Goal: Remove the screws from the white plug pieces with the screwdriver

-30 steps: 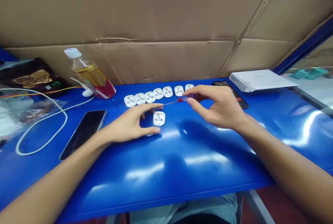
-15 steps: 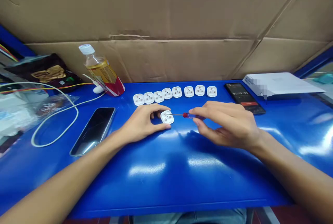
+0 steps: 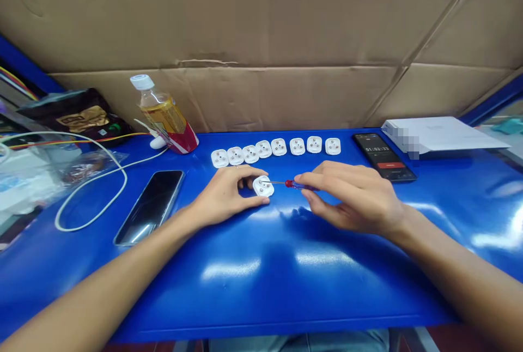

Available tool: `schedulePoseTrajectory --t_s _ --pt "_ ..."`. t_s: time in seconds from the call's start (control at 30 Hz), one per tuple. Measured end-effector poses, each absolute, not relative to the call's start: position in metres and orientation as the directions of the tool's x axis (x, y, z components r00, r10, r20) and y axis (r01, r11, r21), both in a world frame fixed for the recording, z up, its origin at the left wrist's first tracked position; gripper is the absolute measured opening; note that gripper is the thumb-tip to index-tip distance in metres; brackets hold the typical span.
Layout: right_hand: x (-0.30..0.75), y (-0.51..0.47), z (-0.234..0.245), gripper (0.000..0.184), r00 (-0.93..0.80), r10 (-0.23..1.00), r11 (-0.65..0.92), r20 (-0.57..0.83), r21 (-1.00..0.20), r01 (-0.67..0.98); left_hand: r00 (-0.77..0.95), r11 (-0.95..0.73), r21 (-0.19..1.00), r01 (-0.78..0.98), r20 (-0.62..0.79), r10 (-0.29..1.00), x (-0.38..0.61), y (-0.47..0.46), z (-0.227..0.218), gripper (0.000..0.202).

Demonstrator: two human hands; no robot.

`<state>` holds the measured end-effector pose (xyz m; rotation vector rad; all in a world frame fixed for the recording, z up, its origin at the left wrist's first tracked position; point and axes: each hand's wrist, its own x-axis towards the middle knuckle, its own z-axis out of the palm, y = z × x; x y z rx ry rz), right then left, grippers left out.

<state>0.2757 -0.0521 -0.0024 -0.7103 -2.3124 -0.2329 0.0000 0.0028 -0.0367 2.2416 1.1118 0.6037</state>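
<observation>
My left hand (image 3: 229, 193) grips a small white rounded-square plug piece (image 3: 263, 188) between thumb and fingers, its face with metal terminals turned up. A screwdriver (image 3: 300, 184) with a red and clear purplish handle is held between the thumb and fingers of my right hand (image 3: 353, 194). Its thin metal shaft points left, and the tip reaches over the plug piece at one of the terminals; I cannot tell if it touches. Behind my hands, a row of several similar white plug pieces (image 3: 279, 147) lies on the blue table (image 3: 261, 281).
On the left are a dark-screened phone (image 3: 151, 206), a white cable (image 3: 90, 225), a drink bottle (image 3: 169, 117) and a black bag (image 3: 77, 117). A phone with a running timer (image 3: 384, 157) and a white box (image 3: 449, 133) lie to the right. Cardboard (image 3: 261, 25) stands behind.
The view has shifted slightly. Both hands keep their grips on the plug piece and screwdriver, and the screwdriver tip stays over the plug piece.
</observation>
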Motion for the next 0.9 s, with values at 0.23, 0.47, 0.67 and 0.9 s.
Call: schedulePoseTrajectory --t_s 0.23,0.47,0.67,0.9 --pt "0.277 -0.052 -0.003 0.025 -0.618 0.434 0.837 0.655 -0.039 0.546 0.56 -0.503 0.65 0.57 0.141 0.816 0.0 0.003 -0.036 0.051" --pt "0.276 -0.052 -0.001 0.023 -0.628 0.443 0.837 0.64 -0.045 0.546 0.554 -0.505 0.648 0.571 0.15 0.819 0.0 0.002 -0.036 0.051" --pt "0.268 -0.054 -0.002 0.011 -0.54 0.539 0.766 0.646 -0.11 0.633 0.531 -0.547 0.634 0.546 0.243 0.812 0.007 -0.006 -0.039 0.046" --pt "0.258 -0.057 -0.006 0.019 -0.481 0.69 0.663 0.54 -0.207 0.719 0.518 -0.559 0.61 0.561 0.268 0.812 0.013 -0.013 -0.04 0.043"
